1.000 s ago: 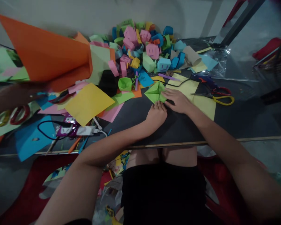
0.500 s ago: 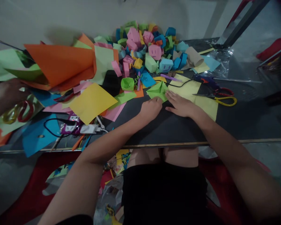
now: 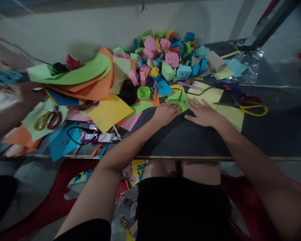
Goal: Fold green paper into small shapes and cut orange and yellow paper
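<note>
A green sheet of folded paper (image 3: pixel 179 97) lies on the dark table, with creased flaps standing up slightly. At its left front edge my left hand (image 3: pixel 166 112) is closed, the curled fingers gripping or pressing the paper; the fingertips are partly hidden. My right hand (image 3: pixel 202 112) lies flat with fingers spread, its fingertips touching the paper's right edge. Under and beyond that hand is a pale yellow sheet (image 3: pixel 232 117). Scissors with red and yellow handles (image 3: pixel 253 109) rest to the right, partly on that sheet.
Folded paper pieces (image 3: pixel 165 57) are heaped at the back. Another person's hand (image 3: pixel 31 95) holds large green and orange sheets (image 3: pixel 90 72) at the left. Nearby lie more scissors (image 3: pixel 47 120), a yellow sheet (image 3: pixel 110 112), a black phone-like object (image 3: pixel 127 92) and a glue gun (image 3: pixel 230 87).
My view has shifted, so the table appears farther right. My left hand has moved further over the green paper. The other person's hand has lifted the large sheets, now showing green on top.
</note>
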The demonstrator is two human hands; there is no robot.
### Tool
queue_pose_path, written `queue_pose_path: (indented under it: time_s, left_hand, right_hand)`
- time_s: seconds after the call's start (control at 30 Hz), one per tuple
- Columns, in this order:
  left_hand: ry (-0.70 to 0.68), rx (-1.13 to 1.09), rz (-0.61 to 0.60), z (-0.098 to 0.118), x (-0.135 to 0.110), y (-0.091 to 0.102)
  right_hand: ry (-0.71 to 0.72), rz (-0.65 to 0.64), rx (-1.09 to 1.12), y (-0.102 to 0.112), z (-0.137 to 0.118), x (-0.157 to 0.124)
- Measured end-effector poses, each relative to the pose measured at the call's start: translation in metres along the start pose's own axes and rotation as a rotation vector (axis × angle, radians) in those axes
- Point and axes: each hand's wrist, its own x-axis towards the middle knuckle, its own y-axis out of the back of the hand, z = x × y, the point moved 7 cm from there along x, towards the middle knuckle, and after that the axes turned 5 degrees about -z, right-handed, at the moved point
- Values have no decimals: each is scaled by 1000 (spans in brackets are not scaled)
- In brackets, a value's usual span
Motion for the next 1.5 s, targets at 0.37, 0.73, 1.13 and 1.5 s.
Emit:
queue_pose_path:
  time_s: [0.37, 0.73, 1.13, 1.5]
  left_hand:
    - [-207, -156, -61, -18, 8, -4]
    - [-250, -387, -53, -40, 9, -6]
    - [-193, -334, 6, -35, 6, 1]
    - [-225, -200, -6, -26, 5, 1]
  right_hand:
    - [91, 94, 4, 24, -1, 6]
    - [-129, 132, 0, 17, 28, 9]
    - [105, 171, 30, 26, 0, 9]
    - [119, 127, 38, 21, -6, 8]
